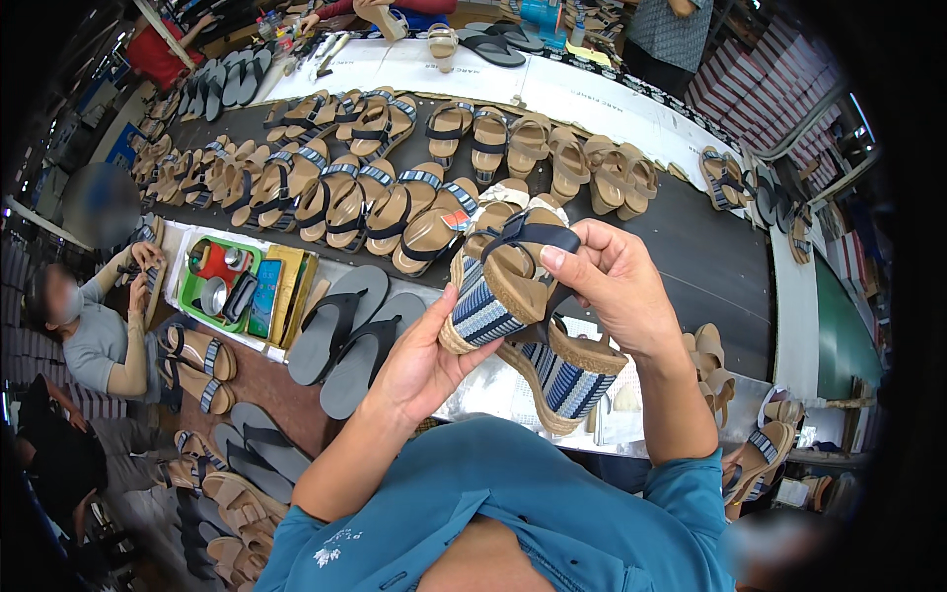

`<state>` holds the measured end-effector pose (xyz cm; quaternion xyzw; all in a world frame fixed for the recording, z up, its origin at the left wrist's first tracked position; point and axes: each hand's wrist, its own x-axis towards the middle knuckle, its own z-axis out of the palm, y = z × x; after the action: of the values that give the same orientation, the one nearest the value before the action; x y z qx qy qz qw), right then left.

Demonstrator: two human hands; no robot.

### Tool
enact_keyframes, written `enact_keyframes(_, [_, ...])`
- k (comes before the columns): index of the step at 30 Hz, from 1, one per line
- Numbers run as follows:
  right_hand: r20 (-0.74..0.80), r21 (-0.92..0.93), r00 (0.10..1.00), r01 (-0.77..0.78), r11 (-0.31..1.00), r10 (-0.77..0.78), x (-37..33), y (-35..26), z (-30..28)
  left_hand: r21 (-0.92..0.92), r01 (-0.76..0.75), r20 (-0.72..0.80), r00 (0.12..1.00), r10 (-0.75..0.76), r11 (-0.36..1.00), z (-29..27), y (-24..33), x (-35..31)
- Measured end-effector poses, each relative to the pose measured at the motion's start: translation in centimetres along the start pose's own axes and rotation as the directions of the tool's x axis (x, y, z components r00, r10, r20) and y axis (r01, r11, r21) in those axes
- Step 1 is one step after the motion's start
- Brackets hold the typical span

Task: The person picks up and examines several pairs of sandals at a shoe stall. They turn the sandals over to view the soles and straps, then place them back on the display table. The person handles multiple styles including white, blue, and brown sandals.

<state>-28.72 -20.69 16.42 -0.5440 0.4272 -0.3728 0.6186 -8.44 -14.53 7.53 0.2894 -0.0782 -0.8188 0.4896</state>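
Observation:
My left hand (419, 360) is closed on the heel of a wedge sandal (483, 304), which has a blue-and-white striped woven side, a rope-like sole edge and navy straps. My right hand (614, 281) pinches a navy strap (543, 237) of that sandal between thumb and fingers. Just below it, a second wedge sandal (564, 380) of the same pattern lies tilted near the table's front edge. Whether any fingers touch this second sandal cannot be told. Part of the held sandal's footbed is hidden by its straps.
Rows of tan sandals (340, 202) stand on a dark work surface (705, 266). Grey flip-flops (340, 326) and a green tray (182, 286) with small containers are at left. A white-covered bench (552, 84) runs behind. Another person (94, 340) handles a sandal at far left.

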Motion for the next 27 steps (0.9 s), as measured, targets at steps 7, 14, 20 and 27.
enact_keyframes(7, [-0.041, -0.129, 0.989, 0.134, 0.983, -0.14, 2.7, -1.7, -2.2, 0.603, -0.128, -0.2, 0.931, 0.305, 0.788, -9.2, -4.9, 4.8])
enact_keyframes(14, [-0.066, -0.38, 0.983, 0.133, 0.915, -0.17, 9.6, -6.7, -5.7, 0.817, -0.258, 0.459, 0.833, 0.31, -0.516, -21.1, -11.0, 4.0])
enact_keyframes(20, [0.066, -0.633, 0.952, 0.271, 0.725, -0.298, 23.4, -6.6, -4.9, 0.827, -0.15, 0.42, 0.805, 0.418, -0.542, -22.8, -11.4, 4.7])
enact_keyframes(27, [0.341, -0.731, 0.82, 0.539, 0.418, -0.46, 52.0, -3.1, -1.0, 0.894, -0.095, 0.316, 0.826, 0.467, -0.437, -25.3, -13.9, 5.3])
